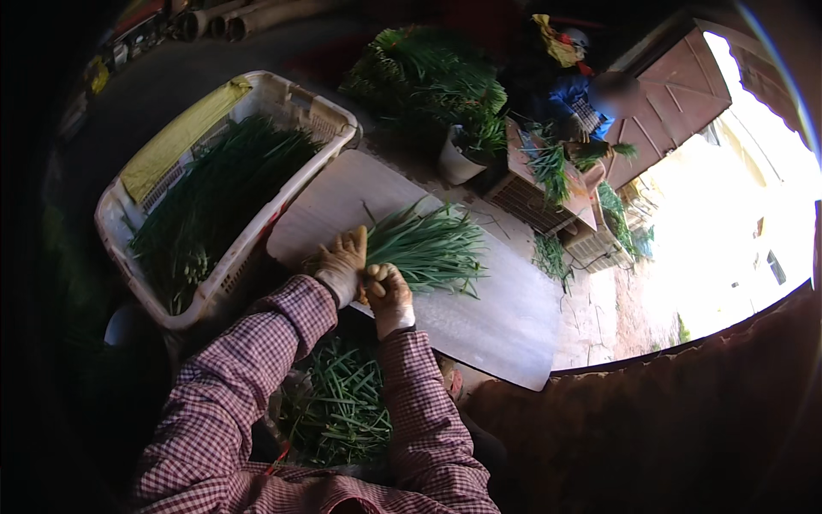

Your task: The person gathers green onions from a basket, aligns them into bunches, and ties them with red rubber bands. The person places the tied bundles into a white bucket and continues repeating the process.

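A bunch of long, narrow green leaves like garlic chives (430,247) lies on a pale, smooth board (507,321), leaf tips fanned to the right. My left hand (343,263), in a soiled work glove, lies over the gathered stem end and holds it against the board. Right beside it, at the board's near edge, my right hand (388,292) is gloved too, its fingers curled in at the stems. Whatever sits between those fingers is too small to make out. Below my forearms, loose cut green leaves (337,405) fill a container whose rim is mostly hidden.
A white plastic crate (228,292) of greens, with yellow cloth (183,141) over one side, stands left. Behind the board are a large heap of greens (430,83) and a white bucket (459,157). A co-worker (581,106) handles greens at a low table (581,199) beside a bright doorway.
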Available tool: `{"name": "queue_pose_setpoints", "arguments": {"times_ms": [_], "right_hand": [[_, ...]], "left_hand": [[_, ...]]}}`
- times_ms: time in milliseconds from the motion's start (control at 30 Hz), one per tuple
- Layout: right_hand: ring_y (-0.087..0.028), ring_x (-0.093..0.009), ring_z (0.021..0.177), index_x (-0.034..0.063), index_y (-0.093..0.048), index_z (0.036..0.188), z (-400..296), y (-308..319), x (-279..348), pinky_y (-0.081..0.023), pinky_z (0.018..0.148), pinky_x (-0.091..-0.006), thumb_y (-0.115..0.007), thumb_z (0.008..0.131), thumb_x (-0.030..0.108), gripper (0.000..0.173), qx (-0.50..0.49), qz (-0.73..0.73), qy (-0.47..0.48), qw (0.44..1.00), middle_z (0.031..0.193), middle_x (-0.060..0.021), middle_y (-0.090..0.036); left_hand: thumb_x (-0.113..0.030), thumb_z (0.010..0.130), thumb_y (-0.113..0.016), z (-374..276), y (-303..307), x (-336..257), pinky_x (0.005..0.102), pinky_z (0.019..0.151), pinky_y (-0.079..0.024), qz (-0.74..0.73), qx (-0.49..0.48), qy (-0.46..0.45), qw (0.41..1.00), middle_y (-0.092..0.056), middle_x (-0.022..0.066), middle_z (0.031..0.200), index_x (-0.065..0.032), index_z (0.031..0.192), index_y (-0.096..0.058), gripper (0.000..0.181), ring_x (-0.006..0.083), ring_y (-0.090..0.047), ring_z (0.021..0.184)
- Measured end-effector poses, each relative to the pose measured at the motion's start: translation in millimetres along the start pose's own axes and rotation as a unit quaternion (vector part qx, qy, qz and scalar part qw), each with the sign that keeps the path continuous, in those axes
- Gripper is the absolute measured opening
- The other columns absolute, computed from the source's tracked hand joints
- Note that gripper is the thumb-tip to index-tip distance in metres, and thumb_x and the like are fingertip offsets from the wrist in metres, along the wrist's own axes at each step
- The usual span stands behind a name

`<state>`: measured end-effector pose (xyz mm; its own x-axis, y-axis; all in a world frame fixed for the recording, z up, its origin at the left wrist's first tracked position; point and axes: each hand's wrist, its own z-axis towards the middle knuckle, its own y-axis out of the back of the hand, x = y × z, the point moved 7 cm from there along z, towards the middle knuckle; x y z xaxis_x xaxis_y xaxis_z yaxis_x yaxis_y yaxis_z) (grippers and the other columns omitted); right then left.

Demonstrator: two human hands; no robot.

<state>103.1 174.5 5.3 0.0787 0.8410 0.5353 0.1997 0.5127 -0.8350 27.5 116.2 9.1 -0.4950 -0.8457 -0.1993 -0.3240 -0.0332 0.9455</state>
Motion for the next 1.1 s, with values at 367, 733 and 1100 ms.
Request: {"name": "queue_pose_setpoints", "arguments": {"times_ms": [367, 733, 1100], "right_hand": [[-0.031, -0.008, 0.056, 0.0112, -0.038, 0.071, -20.3, 69.8, -38.2, -0.031, 0.052, -0.0221, -0.052, 0.089, 0.017, 0.023, -0.003, -0.114, 0.140, 0.984, 0.063, 0.0043, -0.034], [-0.054, -0.025, 0.097, 0.0161, -0.051, 0.115, -102.5, 94.4, 45.3, -0.045, 0.066, -0.0309, -0.056, 0.084, 0.039, 0.039, -0.128, -0.149, 0.045, 0.979, 0.123, -0.0019, -0.050], [-0.056, -0.014, 0.064, 0.0074, -0.057, 0.106, -146.2, 44.7, -82.3, -0.044, 0.054, -0.0268, -0.059, 0.084, 0.018, 0.024, 0.104, -0.439, -0.204, 0.869, 0.085, -0.0030, -0.061]], "left_hand": [[-0.040, 0.047, -0.083, 8.6, 9.1, -0.2, 0.0356, 0.089, -0.044, -0.025, 0.052, -0.086, 0.995, -0.052, 0.0204, 0.117, -0.0005, 0.136, -0.019, 0.117, 0.0314, -0.054, 0.105], [-0.045, 0.048, -0.083, -17.8, 22.8, 5.6, 0.0352, 0.107, -0.021, -0.076, 0.066, -0.105, 0.989, -0.013, 0.0169, 0.145, -0.0069, 0.140, 0.001, 0.131, 0.0310, -0.018, 0.133], [-0.025, 0.071, -0.075, -311.9, 173.5, 274.3, 0.0498, 0.100, -0.031, -0.418, -0.051, -0.102, 0.901, -0.043, 0.0154, 0.129, -0.0132, 0.135, -0.034, 0.077, 0.0311, -0.041, 0.119]]}}
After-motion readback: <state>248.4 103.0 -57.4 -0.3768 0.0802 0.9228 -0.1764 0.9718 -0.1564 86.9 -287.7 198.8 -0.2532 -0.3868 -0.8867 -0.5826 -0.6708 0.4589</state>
